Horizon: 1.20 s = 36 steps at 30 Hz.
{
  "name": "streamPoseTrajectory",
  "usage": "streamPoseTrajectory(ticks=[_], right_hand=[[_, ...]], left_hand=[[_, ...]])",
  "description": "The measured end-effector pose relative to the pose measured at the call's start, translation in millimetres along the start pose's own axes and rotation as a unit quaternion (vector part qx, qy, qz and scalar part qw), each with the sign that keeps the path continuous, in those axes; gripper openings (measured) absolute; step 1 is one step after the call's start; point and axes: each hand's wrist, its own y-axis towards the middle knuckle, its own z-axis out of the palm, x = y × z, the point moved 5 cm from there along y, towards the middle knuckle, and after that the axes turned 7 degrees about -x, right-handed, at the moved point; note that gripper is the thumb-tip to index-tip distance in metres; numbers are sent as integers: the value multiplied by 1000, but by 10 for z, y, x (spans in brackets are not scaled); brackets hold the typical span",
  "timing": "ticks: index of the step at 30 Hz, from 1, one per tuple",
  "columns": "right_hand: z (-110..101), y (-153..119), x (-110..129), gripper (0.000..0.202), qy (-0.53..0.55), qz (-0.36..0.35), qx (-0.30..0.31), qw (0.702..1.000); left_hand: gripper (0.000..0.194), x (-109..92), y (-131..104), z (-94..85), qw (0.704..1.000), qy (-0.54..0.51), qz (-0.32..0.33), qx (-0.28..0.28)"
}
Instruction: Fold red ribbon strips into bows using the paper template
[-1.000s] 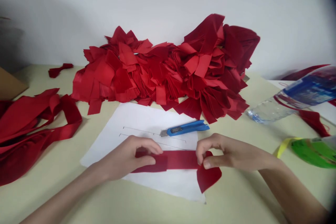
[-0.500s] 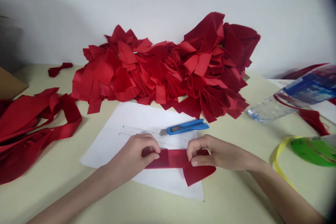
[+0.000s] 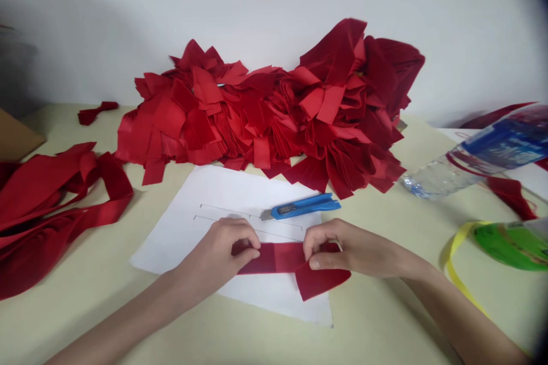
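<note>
A red fabric strip (image 3: pixel 287 258) lies over a white sheet of paper (image 3: pixel 171 239) marked with thin ruled lines. My left hand (image 3: pixel 231 248) pinches the strip near its left part, thumb against fingers. At the strip's right part, my right hand (image 3: pixel 327 245) pinches it too, and a loose end of the fabric hangs down below that thumb at an angle. Just beyond both hands, a blue utility knife (image 3: pixel 302 206) rests on the paper, its blade end to the left.
A large heap of red fabric pieces (image 3: pixel 257 114) stretches along the wall. Long red strips (image 3: pixel 64 194) lie at the left. On the right are a plastic bottle (image 3: pixel 475 151), a green object (image 3: pixel 509 245) and a yellow band (image 3: pixel 456 251).
My right hand and the loose fabric end have shifted very slightly left. Both hands keep their pinch.
</note>
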Motion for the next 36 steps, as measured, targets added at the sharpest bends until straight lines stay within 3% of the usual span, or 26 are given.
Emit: streamPoseTrajectory(ticks=[12,23,29,36], right_hand=[[5,-1,8,18,9,7,-5,1000],[4,-10,6,18,9,5,-8,1000],[2,-4,2,19,13,7,-10,1000],[6,-5,-12,17,15,9,-6,1000]], left_hand=[[13,-69,-34,-8,994,78,71,-31],[14,-45,-54,26,991,104,79,-28],[9,-180,-168,-52,974,136,150,-101],[12,-217,-233,22,978,116,166,-56]])
